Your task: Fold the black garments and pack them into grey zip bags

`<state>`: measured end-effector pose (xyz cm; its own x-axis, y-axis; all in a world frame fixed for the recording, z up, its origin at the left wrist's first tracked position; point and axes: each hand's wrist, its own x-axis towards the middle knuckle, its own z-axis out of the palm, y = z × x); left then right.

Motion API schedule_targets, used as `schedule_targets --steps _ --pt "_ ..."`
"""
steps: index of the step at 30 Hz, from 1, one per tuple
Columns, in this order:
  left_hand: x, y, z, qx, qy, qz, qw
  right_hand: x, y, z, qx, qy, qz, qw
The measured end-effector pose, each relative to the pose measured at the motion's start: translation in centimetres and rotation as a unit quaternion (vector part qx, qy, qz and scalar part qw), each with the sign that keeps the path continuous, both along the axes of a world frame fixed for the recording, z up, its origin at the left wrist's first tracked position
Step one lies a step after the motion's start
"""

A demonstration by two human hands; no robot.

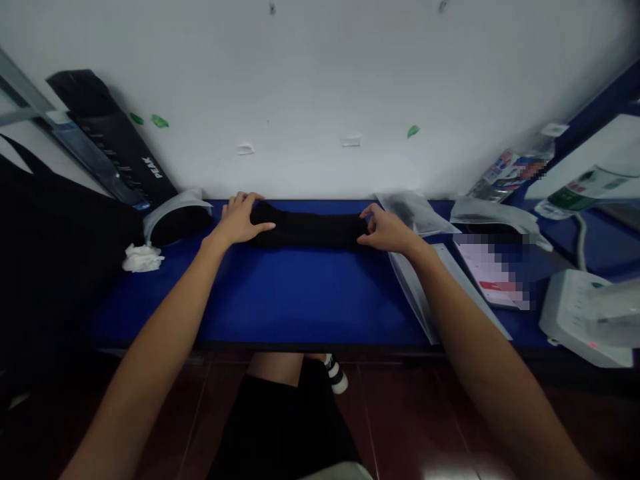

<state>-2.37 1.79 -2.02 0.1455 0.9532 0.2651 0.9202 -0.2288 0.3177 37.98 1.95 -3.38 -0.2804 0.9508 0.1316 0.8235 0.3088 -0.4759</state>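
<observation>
A long strip of black cloth [320,230], seemingly folded or rolled, lies across the back of the blue tabletop near the wall. My left hand [243,219] grips its left end, thumb on the near side and fingers over the far side. At the opposite end, my right hand [383,229] holds the cloth between thumb and curled fingers. To the right, a frosted plastic bag [415,283] lies flat, partly under my right forearm. Another frosted bag [417,212] rests behind that hand, against the wall.
Left: a black PEAK box [120,140], a bag with something black inside [180,217], crumpled white tissue [143,258]. Right: a pixelated flat item with a pinkish surface [490,267], a clear bottle [520,160], a green-labelled bottle [583,190], a white device [575,320]. The blue table's [310,300] front edge is nearest me.
</observation>
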Motion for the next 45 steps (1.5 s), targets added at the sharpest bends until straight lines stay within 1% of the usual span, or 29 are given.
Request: schedule_targets --steps 2,3,5,7,9,11,14,17,20,22,25,28,30,32,34,36,39,45 --pt "-1.1 0.4 -0.3 -0.012 -0.021 0.066 0.998 0.4 0.1 0.1 0.012 -0.017 -0.015 1.000" --pt "-1.7 0.7 -0.5 -0.019 -0.033 0.083 0.996 0.5 0.1 0.2 0.031 -0.020 -0.012 0.999" --pt "-2.6 1.1 -0.6 -0.045 -0.054 0.073 0.995 0.4 -0.1 0.6 0.086 -0.012 0.019 0.996" --pt "-2.9 1.1 -0.4 -0.101 -0.066 0.073 0.990 -0.1 -0.5 0.8 0.131 0.007 0.068 0.989" --pt "-2.5 0.8 0.1 -0.153 -0.080 0.091 0.981 -0.9 -0.9 0.7 0.148 0.020 0.117 0.982" --pt "-1.7 0.3 0.5 -0.171 -0.107 0.092 0.975 -1.8 -1.3 0.3 0.134 0.013 0.166 0.977" --pt "-0.7 -0.4 1.2 -0.174 -0.179 0.077 0.965 -2.5 -1.4 -0.4 0.093 -0.009 0.223 0.970" --pt "-0.3 -0.8 1.9 -0.163 -0.245 0.070 0.953 -2.8 -1.3 -0.7 0.082 -0.014 0.244 0.966" --pt "0.3 -1.2 2.8 -0.100 -0.277 0.096 0.951 -3.1 -1.5 -0.6 0.087 -0.019 0.248 0.965" --pt "1.0 -1.5 3.4 -0.051 -0.298 0.104 0.948 -3.5 -1.7 -0.5 0.088 -0.028 0.247 0.965" --pt "2.9 -2.2 4.1 0.004 -0.320 0.071 0.945 -4.3 -2.1 -0.3 0.090 -0.038 0.252 0.963" --pt "5.4 -2.8 4.1 0.035 -0.311 0.017 0.950 -4.8 -2.4 -0.2 0.095 -0.038 0.259 0.961" --pt "7.2 -3.2 3.7 0.048 -0.277 -0.009 0.959 -5.0 -2.4 -0.2 0.097 -0.040 0.259 0.960" --pt "8.7 -3.7 2.9 0.037 -0.233 -0.037 0.971 -5.0 -2.4 -0.2 0.094 -0.044 0.257 0.961" --pt "9.8 -4.2 2.1 0.003 -0.204 -0.068 0.976 -5.0 -2.4 -0.2 0.088 -0.043 0.255 0.962" --pt "10.5 -4.6 1.2 -0.037 -0.183 -0.094 0.978 -4.9 -2.5 -0.2 0.083 -0.036 0.255 0.963" --pt "10.6 -4.7 0.4 -0.046 -0.165 -0.123 0.977 -4.8 -2.6 -0.1 0.082 -0.031 0.254 0.963" --pt "10.3 -4.8 0.1 -0.036 -0.152 -0.141 0.978 -5.0 -2.8 0.1 0.082 -0.053 0.248 0.964"
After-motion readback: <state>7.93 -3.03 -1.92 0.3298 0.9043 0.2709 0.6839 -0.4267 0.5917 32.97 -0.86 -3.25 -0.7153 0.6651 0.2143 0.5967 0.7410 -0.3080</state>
